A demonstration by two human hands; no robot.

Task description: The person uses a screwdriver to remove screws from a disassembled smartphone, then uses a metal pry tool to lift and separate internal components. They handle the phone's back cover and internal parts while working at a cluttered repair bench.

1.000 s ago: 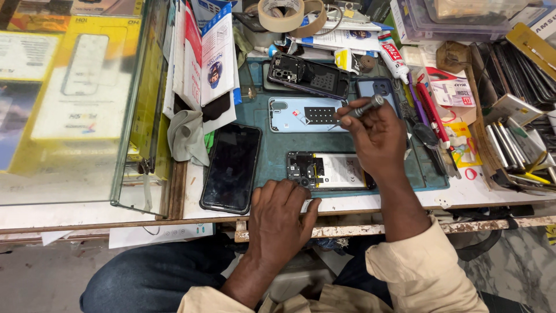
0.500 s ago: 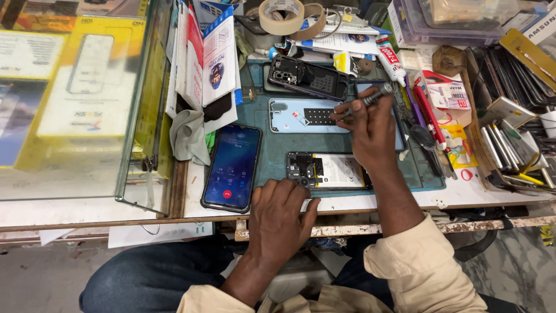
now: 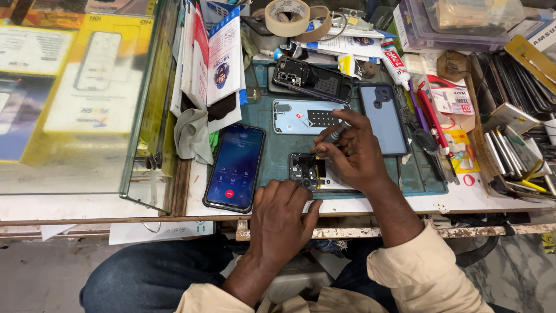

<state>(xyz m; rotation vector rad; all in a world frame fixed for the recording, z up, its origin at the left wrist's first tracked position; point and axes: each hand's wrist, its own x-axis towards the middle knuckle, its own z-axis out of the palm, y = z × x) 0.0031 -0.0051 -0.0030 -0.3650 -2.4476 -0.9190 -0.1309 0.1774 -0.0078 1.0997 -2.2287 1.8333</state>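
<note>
While the left hand [image 3: 282,215] lies flat, holding the open phone [image 3: 310,172] on the counter [image 3: 463,200], the right hand [image 3: 353,153] pinches a small screwdriver [image 3: 337,132], so a careful tip-down move onto a screw seems next.

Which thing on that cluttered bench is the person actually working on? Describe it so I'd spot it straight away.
Find the teal work mat in the middle of the bench. At its near edge, between the left hand and the right hand, lies an opened phone with its dark inner parts bared. Unlike the lit phone to its left and the back covers beyond it, it shows circuitry.
</note>
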